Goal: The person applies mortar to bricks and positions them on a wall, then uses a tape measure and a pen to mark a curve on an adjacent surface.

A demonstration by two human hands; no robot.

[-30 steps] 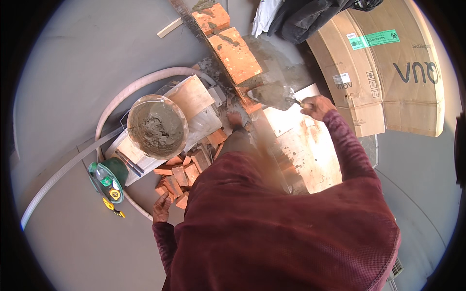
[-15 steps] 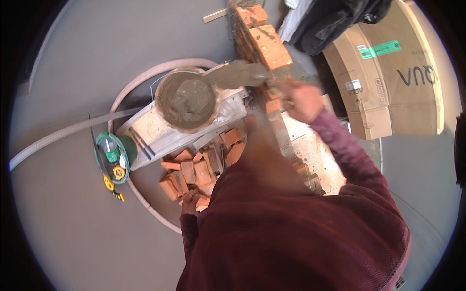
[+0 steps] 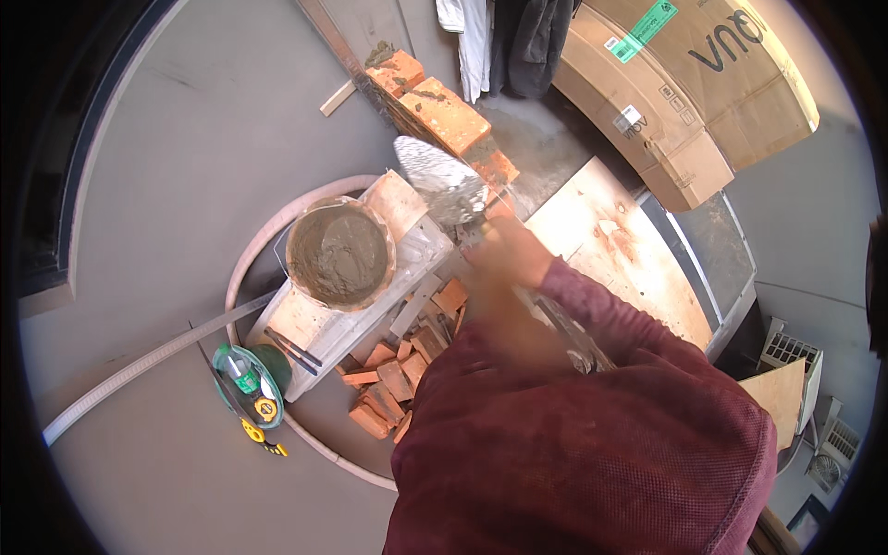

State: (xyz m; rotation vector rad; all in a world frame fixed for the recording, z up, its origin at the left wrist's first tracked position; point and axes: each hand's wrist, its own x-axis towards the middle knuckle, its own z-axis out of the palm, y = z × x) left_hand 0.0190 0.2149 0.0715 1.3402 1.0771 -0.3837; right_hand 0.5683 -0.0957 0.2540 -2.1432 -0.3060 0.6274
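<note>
My right hand [image 3: 516,244] is closed on the handle of a trowel [image 3: 440,179], whose grey, mortar-streaked blade lies between the bucket and a low orange brick course [image 3: 446,116] with mortar on top. The bucket of grey mortar [image 3: 340,257] rests on a pale board [image 3: 303,313] to the left. Below the board is a heap of loose broken bricks [image 3: 392,384]. My left hand is out of sight, and my lower right side shows only the maroon sleeve and shirt.
Cardboard boxes [image 3: 666,148] and hanging dark clothing [image 3: 520,46] stand upper right. A plywood sheet [image 3: 638,277] lies right of the bricks. A hose [image 3: 276,218] curves around the board, and a green tub [image 3: 270,368] holds a bottle and tools.
My right hand and trowel have moved leftward from the brick course toward the bucket side, the blade now angled up-left. The view has shifted, and my left hand has left sight.
</note>
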